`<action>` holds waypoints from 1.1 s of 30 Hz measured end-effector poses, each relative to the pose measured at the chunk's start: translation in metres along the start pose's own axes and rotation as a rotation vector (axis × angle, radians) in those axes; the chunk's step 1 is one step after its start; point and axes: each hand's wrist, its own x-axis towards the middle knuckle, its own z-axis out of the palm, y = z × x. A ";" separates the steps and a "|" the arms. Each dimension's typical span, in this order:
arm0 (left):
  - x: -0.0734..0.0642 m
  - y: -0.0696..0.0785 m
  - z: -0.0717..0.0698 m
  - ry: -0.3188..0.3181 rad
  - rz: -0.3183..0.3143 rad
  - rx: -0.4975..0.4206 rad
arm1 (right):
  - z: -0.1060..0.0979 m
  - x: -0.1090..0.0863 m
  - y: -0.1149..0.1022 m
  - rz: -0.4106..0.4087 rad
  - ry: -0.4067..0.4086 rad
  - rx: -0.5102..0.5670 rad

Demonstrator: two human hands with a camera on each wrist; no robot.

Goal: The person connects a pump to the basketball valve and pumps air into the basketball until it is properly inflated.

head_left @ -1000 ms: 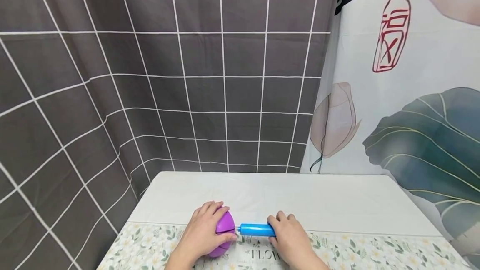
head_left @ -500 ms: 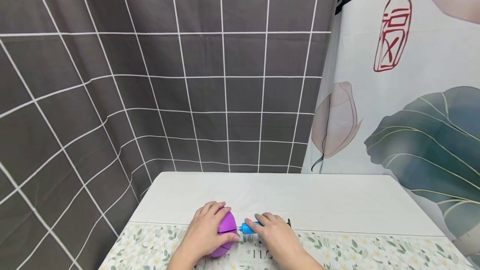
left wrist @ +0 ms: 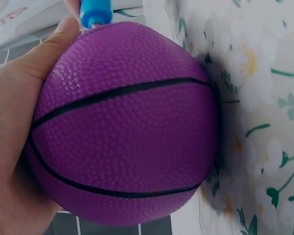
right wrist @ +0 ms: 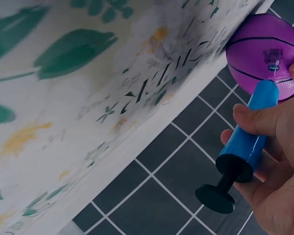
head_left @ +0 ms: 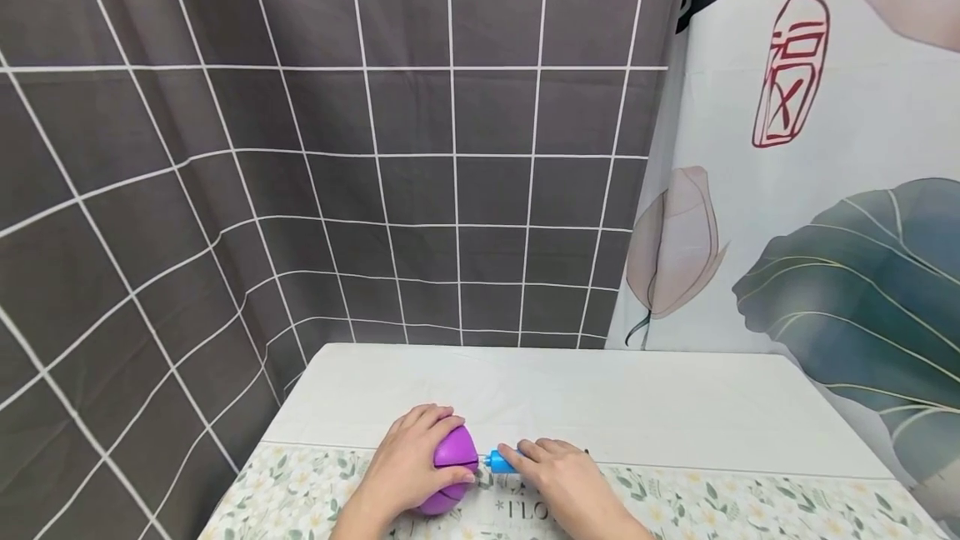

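A purple ball (head_left: 457, 447) with black seam lines rests on the table, and my left hand (head_left: 405, 463) grips it from the left with fingers over the top and thumb on the near side. In the left wrist view the ball (left wrist: 132, 127) looks round and pebbled. Pointing at its right side is a blue hand pump (head_left: 498, 462), whose thin needle meets the ball. My right hand (head_left: 566, 480) holds the pump's barrel, thumb along it. The right wrist view shows the black plunger handle (right wrist: 215, 198) standing a little out from the barrel, behind the hand.
A white table (head_left: 675, 407) with a floral cloth strip (head_left: 720, 502) along the near side carries everything. Behind it hangs a dark grey gridded curtain (head_left: 405, 190). To the right is a pale hanging with leaf prints (head_left: 847, 273).
My right hand has slid left along the pump, from its far end up the barrel towards the ball, exposing the black handle. The left hand keeps its hold on the ball.
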 end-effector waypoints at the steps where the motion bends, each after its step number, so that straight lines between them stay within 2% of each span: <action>1: 0.000 -0.001 0.001 0.002 0.003 0.000 | 0.000 -0.001 0.001 0.003 0.001 0.002; 8: 0.001 -0.003 0.002 0.003 0.017 -0.004 | 0.000 -0.005 0.003 -0.011 0.001 0.012; 15: 0.000 -0.003 0.002 0.035 0.042 0.000 | 0.000 -0.008 0.005 -0.016 0.028 0.021; 25: 0.001 -0.001 0.002 0.024 0.026 0.003 | 0.000 -0.011 0.008 0.006 -0.002 0.066; 33: 0.002 0.001 0.005 0.005 0.004 -0.015 | 0.000 -0.016 0.011 0.005 0.006 0.049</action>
